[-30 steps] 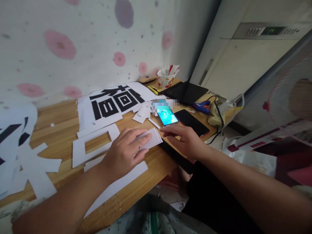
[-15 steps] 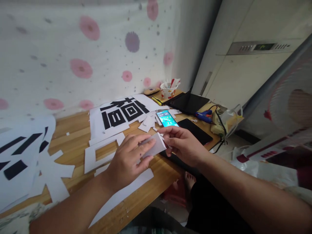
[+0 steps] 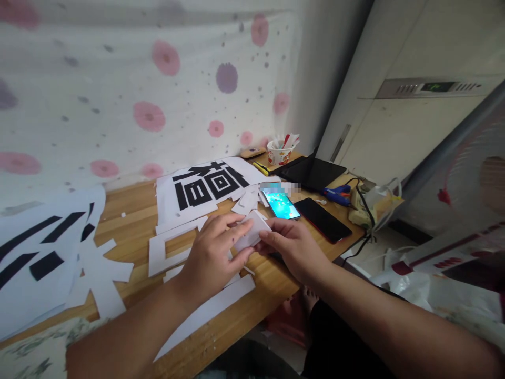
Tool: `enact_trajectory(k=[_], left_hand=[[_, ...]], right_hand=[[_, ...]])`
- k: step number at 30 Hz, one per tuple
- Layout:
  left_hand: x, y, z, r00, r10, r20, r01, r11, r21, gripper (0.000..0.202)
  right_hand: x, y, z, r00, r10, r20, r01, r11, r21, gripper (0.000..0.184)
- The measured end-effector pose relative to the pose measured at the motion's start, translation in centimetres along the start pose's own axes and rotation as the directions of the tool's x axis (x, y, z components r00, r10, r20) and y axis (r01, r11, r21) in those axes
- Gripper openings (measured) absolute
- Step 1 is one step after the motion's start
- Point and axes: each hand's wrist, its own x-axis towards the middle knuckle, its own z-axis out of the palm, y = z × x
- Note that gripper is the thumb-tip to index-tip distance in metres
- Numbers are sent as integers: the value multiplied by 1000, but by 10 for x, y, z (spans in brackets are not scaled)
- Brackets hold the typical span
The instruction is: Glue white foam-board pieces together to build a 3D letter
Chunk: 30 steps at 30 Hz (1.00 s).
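Both of my hands hold one small white foam-board piece (image 3: pixel 252 233) just above the wooden table (image 3: pixel 126 210). My left hand (image 3: pixel 215 255) grips its left side with the fingers curled over the top. My right hand (image 3: pixel 294 250) pinches its right edge between thumb and fingers. Under my hands lie a white cut-out frame (image 3: pixel 165 247) and a long white strip (image 3: pixel 209 316).
A lit phone (image 3: pixel 281 204) and a dark phone (image 3: pixel 325 219) lie just beyond my hands. A sheet with black characters (image 3: pixel 205 187), a cup of utensils (image 3: pixel 280 150), a black tablet (image 3: pixel 311 171), a blue glue gun (image 3: pixel 335 195) and a power strip (image 3: pixel 366 208) sit farther back. White cut-outs (image 3: pixel 94 273) lie at left.
My right hand came in from the table edge and took the right edge of the white piece. The piece lifted off the table and is held between both hands.
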Motion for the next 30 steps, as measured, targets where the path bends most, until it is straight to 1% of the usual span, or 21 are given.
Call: enact_trajectory(k=[3, 4, 5, 6, 7, 8, 10, 12, 14, 15, 17, 19, 22, 25, 28, 30], left_hand=[[1, 1, -3, 1000, -17, 13, 17, 999, -41, 37], [1, 1, -4, 999, -46, 12, 46, 996, -72, 38], [2, 0, -5, 994, -104, 15, 105, 987, -120, 38], [3, 0, -6, 981, -190, 26, 192, 963, -187, 36], [3, -1, -6, 956, -290, 53, 293, 917, -270, 33], [4, -2, -6, 917, -387, 98, 395, 846, -357, 29], [6, -3, -6, 827, -520, 212, 549, 669, -500, 23], [8, -4, -5, 763, -580, 285, 619, 527, -582, 20], [9, -5, -5, 719, -625, 304, 649, 445, -617, 18], [10, -5, -4, 705, -642, 302, 655, 425, -625, 17], [10, -5, -4, 689, -661, 297, 665, 415, -620, 15], [9, -5, -4, 690, -664, 286, 666, 429, -610, 14], [9, -4, -6, 690, -673, 268, 665, 442, -602, 14], [9, -3, -8, 675, -684, 276, 671, 415, -614, 17], [9, -1, -8, 661, -683, 310, 676, 363, -641, 23], [9, -1, -7, 675, -642, 362, 673, 335, -660, 32]], right_hand=[[2, -1, -2, 999, 12, -30, -12, 1000, -4, 20], [3, -1, -3, 999, 8, -39, -8, 1000, -11, 19], [3, -2, -3, 999, 0, -44, -1, 1000, -19, 19], [3, -2, -4, 999, -10, -41, 9, 1000, -23, 18], [4, -2, -4, 999, -23, -36, 22, 1000, -21, 19], [4, -1, -4, 999, -40, -32, 39, 999, -19, 22], [4, -1, -4, 997, -76, -27, 76, 997, -21, 35], [4, -1, -3, 993, -115, -27, 113, 992, -51, 40], [4, -2, -3, 988, -153, -25, 150, 984, -96, 37], [3, -3, -3, 985, -169, -25, 164, 979, -125, 35], [2, -5, -3, 981, -193, -22, 185, 964, -189, 34], [2, -7, -2, 978, -207, -20, 196, 950, -245, 34], [3, -7, -2, 977, -211, -22, 199, 947, -252, 34], [6, -4, -2, 981, -191, -26, 184, 968, -169, 35], [10, -1, -4, 986, -162, -34, 161, 986, -30, 35], [13, 0, -5, 992, -123, -41, 126, 989, 71, 35]])
